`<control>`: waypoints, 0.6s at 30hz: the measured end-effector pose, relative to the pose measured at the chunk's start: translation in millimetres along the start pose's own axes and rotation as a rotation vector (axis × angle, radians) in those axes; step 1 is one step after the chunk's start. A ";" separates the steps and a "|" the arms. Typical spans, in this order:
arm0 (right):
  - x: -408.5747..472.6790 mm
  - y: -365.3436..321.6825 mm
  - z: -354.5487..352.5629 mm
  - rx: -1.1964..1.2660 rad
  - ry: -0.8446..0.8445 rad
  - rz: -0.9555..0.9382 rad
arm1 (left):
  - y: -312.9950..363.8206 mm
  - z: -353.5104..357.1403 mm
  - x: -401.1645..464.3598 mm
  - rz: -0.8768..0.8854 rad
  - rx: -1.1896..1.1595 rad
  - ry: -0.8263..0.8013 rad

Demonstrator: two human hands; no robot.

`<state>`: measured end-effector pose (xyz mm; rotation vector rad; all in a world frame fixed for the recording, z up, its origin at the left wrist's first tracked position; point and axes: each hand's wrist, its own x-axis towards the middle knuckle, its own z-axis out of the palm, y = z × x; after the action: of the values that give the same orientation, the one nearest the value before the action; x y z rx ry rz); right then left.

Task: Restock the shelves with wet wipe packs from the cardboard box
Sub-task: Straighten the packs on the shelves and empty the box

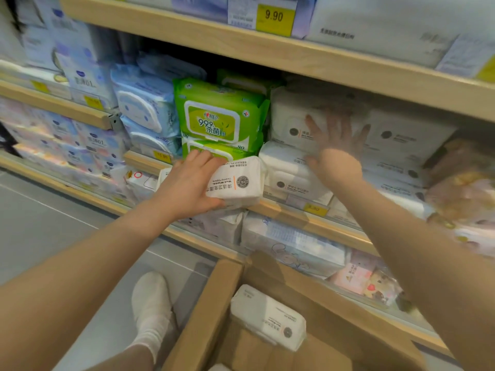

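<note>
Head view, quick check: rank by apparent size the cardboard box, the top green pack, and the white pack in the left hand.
1. cardboard box, largest.
2. top green pack.
3. white pack in the left hand; near-equal, and it is closer, so unsure.

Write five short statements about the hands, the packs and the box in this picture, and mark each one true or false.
1. The left hand grips a white wipe pack. True.
2. The right hand holds a green pack. False: its fingers are spread flat against the white packs on the shelf, and it holds nothing.
3. The cardboard box is empty. False: at least one white pack lies in it.
4. Green packs stand left of the white packs on the shelf. True.
5. The yellow price tag on the upper shelf reads 19.90. False: it reads 9.90.
</note>
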<state>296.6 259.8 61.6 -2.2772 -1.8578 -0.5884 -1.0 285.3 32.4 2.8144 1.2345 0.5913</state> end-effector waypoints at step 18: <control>-221.2 47.3 -49.3 1.411 -0.299 0.273 | 180.8 -9.4 -20.4 0.178 -0.500 -0.219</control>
<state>296.8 30.8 27.5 -1.5117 -1.2205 0.8893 111.0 145.0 63.2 2.4898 0.6856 0.4940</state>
